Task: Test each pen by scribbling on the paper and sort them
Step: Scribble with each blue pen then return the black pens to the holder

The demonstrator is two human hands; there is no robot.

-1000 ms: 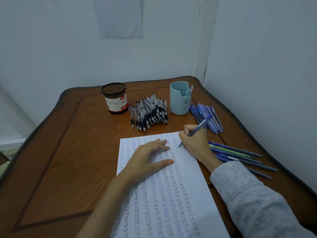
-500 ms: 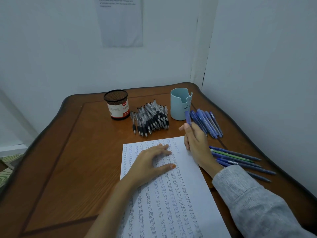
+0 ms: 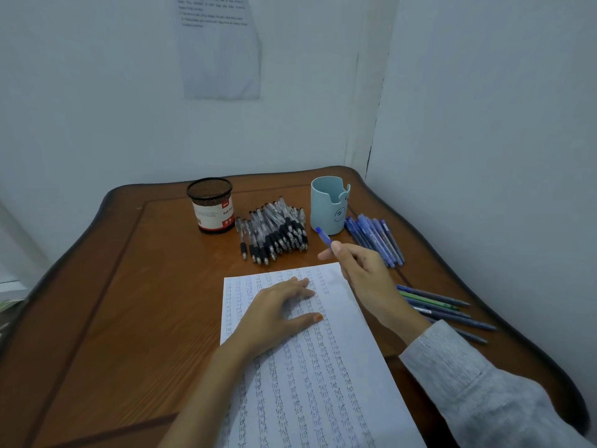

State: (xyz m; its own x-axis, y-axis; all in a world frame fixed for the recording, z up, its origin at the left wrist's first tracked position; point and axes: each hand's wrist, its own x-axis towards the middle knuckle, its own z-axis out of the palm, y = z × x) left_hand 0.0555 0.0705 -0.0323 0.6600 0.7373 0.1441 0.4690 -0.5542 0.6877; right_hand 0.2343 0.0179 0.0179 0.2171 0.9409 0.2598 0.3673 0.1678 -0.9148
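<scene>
A white paper [image 3: 323, 376] covered in rows of scribbles lies on the wooden table [image 3: 135, 318]. My left hand [image 3: 277, 312] rests flat on its upper part, fingers straight. My right hand [image 3: 365, 279] hovers over the paper's top right corner and pinches a blue pen [image 3: 324, 236] that points up and away toward the light blue cup [image 3: 328, 205]. A pile of black-grip pens [image 3: 276, 231] lies between the cup and a mesh pen holder [image 3: 211, 205]. Blue pens [image 3: 376, 239] lie right of the cup, and more dark pens [image 3: 442, 308] lie at the right edge.
White walls close in behind the table and on the right. A printed sheet [image 3: 221, 46] hangs on the back wall. The table's left half shows bare wood.
My right hand lifted the blue pen off the paper and carried it up toward the cup. The left hand stayed on the paper. The camera tilted upward.
</scene>
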